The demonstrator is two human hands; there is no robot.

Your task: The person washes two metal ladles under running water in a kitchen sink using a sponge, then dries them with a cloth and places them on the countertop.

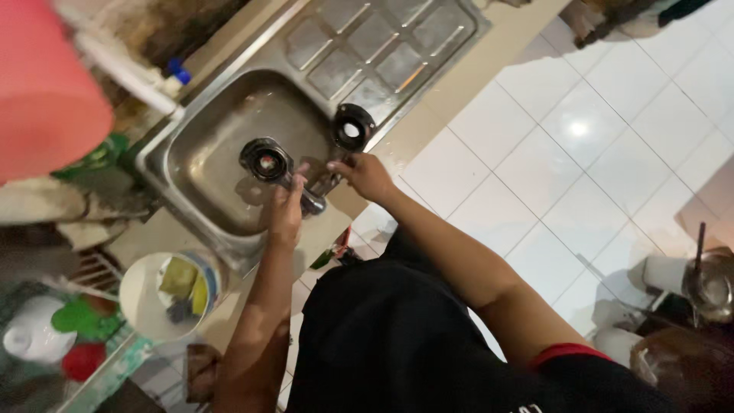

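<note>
Over the steel sink I hold two small dark pans with round bowls. My left hand grips the handle of one small pan, whose bowl hangs above the basin. My right hand holds the handle of the other small pan near the sink's front rim, beside the ribbed drainboard. The two hands are close together at the counter edge.
A pink plastic container fills the upper left. A white tub with sponges sits on the counter left of my arm. A dish rack holds cups at lower left. White floor tiles spread to the right, with pots at the far right.
</note>
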